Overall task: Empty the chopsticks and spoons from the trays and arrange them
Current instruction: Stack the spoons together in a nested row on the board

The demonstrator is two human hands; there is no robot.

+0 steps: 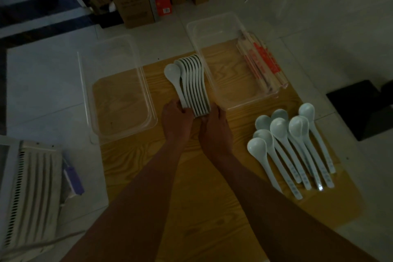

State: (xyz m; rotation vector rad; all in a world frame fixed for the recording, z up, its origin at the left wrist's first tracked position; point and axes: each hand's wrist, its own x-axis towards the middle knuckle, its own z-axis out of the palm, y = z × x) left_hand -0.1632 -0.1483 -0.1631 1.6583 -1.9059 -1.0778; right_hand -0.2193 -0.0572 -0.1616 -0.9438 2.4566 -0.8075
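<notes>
Two hands, left hand (177, 116) and right hand (214, 126), clamped on handle ends of spoon row (192, 80) on board (191, 198) between left tray (119, 102) and right tray (229, 83), chopsticks (261, 64) in latter; best squeezed evenly from both sides, handles flush, bowls nested.

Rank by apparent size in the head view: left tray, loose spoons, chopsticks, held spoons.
1. Left tray.
2. Loose spoons, though nearer the camera.
3. Held spoons and chopsticks look alike; unranked.
</notes>
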